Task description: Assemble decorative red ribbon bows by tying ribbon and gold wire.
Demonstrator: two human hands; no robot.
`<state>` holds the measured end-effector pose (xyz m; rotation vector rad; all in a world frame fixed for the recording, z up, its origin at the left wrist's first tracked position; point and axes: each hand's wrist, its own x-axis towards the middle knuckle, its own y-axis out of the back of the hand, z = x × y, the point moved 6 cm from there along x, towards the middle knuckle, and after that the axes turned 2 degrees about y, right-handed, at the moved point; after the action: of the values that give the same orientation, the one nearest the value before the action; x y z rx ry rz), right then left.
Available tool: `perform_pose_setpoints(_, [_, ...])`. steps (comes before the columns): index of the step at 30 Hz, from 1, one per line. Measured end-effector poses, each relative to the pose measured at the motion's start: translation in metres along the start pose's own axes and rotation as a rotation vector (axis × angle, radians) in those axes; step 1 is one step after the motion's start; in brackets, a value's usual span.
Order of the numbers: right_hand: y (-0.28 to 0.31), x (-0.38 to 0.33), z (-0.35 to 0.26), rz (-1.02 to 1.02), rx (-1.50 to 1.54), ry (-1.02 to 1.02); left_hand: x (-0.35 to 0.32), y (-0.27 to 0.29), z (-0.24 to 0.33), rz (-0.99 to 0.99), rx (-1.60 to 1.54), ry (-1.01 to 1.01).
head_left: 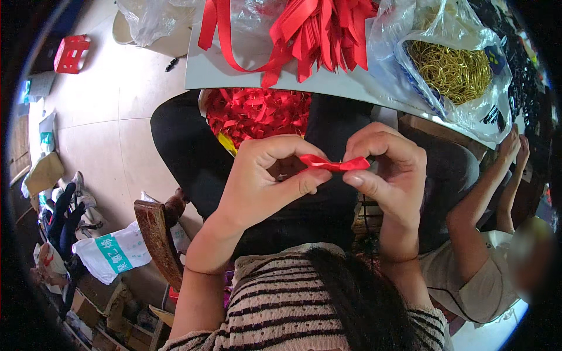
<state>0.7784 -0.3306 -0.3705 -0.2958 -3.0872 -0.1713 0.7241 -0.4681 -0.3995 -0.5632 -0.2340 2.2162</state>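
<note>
Striped top [281, 304] below; L hand [266, 175] & R hand [386, 169] pinch red ribbon bow [333, 164] btwn fingertips (both grasping).

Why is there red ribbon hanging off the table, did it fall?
Not fallen, but untidy: one long red ribbon loop droops from the ribbon pile over the table edge. Both hands pinch a small ribbon bow.

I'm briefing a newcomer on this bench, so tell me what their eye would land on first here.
First, the small red ribbon bow at centre, pinched between the left hand and right hand. Next, the heap of red ribbon strips on the grey table above, with finished red bows piled just below its edge. At upper right, a clear bag of gold wire loops.
</note>
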Motion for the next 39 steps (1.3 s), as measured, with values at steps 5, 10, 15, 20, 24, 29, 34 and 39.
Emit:
perform_pose_setpoints(5, [-0.004,-0.007,0.005,0.121,0.107,0.017,0.001,0.0,0.003,-0.022,0.024,-0.078])
perform_pose_setpoints(10, [-0.014,-0.018,0.016,0.179,0.492,-0.342,-0.001,-0.005,0.024,0.038,0.353,-0.345])
perform_pose_setpoints(15, [-0.016,-0.021,0.012,0.258,0.428,-0.267,-0.012,-0.013,0.037,0.213,0.647,-0.597])
perform_pose_setpoints(20, [-0.001,-0.012,-0.003,0.201,0.009,-0.048,-0.006,-0.008,0.031,0.037,0.447,-0.333])
perform_pose_setpoints(24, [-0.001,-0.005,-0.002,-0.225,0.097,-0.046,-0.01,0.002,0.024,-0.142,0.38,-0.154])
perform_pose_setpoints(29, [-0.002,-0.003,0.002,-0.387,0.227,-0.278,-0.007,-0.002,0.024,-0.223,0.379,-0.109])
perform_pose_setpoints(34, [-0.002,-0.003,0.015,-0.299,0.378,-0.504,-0.006,0.004,0.015,-0.094,0.296,0.019])
perform_pose_setpoints(39, [-0.008,-0.002,0.018,-0.205,0.316,-0.396,-0.003,0.0,0.004,0.038,0.109,-0.03])
